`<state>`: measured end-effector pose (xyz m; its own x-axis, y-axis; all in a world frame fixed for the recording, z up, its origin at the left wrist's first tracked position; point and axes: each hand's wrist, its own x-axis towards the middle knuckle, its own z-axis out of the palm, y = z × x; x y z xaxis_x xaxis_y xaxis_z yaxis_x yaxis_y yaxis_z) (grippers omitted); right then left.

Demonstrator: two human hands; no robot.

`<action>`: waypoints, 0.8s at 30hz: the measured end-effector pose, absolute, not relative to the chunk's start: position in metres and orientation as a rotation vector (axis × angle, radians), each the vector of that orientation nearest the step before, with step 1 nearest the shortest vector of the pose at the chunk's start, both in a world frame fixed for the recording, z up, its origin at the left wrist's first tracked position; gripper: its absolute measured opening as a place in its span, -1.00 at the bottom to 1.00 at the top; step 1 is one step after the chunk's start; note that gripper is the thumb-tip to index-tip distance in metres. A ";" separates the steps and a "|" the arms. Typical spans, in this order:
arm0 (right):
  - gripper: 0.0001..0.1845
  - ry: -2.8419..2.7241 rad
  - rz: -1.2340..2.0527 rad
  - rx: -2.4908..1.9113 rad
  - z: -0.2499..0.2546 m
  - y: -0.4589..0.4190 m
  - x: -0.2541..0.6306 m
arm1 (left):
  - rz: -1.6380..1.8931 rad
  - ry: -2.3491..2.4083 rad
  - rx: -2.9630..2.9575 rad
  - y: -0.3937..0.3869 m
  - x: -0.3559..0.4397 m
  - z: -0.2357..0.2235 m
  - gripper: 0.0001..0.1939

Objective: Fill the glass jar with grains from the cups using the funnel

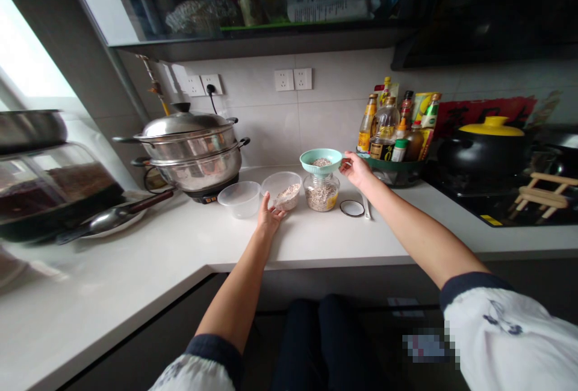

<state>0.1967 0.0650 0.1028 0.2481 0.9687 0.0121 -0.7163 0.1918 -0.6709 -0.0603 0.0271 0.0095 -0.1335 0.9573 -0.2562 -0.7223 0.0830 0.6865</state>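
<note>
My left hand is curled against the near side of a clear plastic bowl, thumb along its wall and fingers low at its base. Pale, flaky grain lies in that bowl, which is tipped slightly toward the jar. A mint-green funnel sits in the mouth of a glass jar, with some grain in its cone. Much of the jar is filled with the same grain. My right hand pinches the funnel's right rim. Left of the grain bowl stands another clear plastic bowl, with nothing visible inside.
A dark-rimmed round lid and a white spoon lie right of the jar. Behind are a steamer pot and sauce bottles in a green basket. A black pot stands on the stove. Cabinets overhang the counter.
</note>
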 end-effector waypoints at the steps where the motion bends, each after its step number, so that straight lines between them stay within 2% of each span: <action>1: -0.83 -0.494 1.254 -0.614 0.103 0.065 0.197 | 1.502 0.834 0.369 0.027 -0.060 0.009 -0.54; 24: -0.79 -0.471 1.252 -0.622 0.108 0.063 0.197 | 1.511 0.810 0.390 0.030 -0.061 0.006 -0.56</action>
